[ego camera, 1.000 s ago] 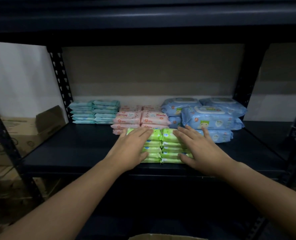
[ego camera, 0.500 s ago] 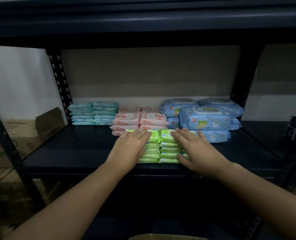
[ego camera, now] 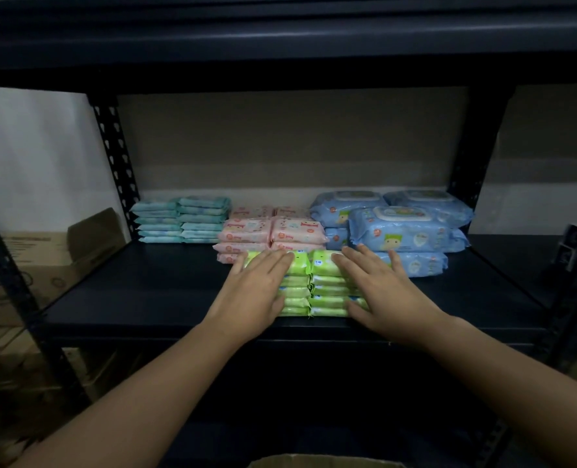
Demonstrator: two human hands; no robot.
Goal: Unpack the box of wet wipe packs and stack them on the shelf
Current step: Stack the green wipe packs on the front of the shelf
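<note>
Green wet wipe packs (ego camera: 309, 285) stand in two side-by-side stacks at the front edge of the dark metal shelf (ego camera: 138, 298), centre of the frame. Left hand (ego camera: 256, 295) lies flat over the left stack, fingers straight and together, fingertips reaching the top pack's far edge, thumb down the stack's front face. Right hand (ego camera: 378, 292) lies flat over the right stack, fingers straight and slightly spread, thumb against the lower front of the stack. Neither hand curls round a pack; both press with open palms.

Directly behind the green stacks, touching or nearly so, sit pink wet wipe packs (ego camera: 273, 231) in stacked rows. Right of centre, large blue wet wipe packs (ego camera: 405, 228) with white flip lids are piled several high; the right hand's fingertips overlap the lowest blue pack in the view, contact not determinable. Teal wet wipe packs (ego camera: 182, 219) form two stacks at the rear, left of centre, beside the perforated upright post (ego camera: 114, 163).

An upper shelf board (ego camera: 280, 35) spans the top of the frame. Cardboard boxes (ego camera: 37, 261) stand beyond the shelf frame at the left edge. A cardboard box rim (ego camera: 320, 461) shows at the bottom centre. An indistinct small object (ego camera: 575, 244) sits at the right edge.
</note>
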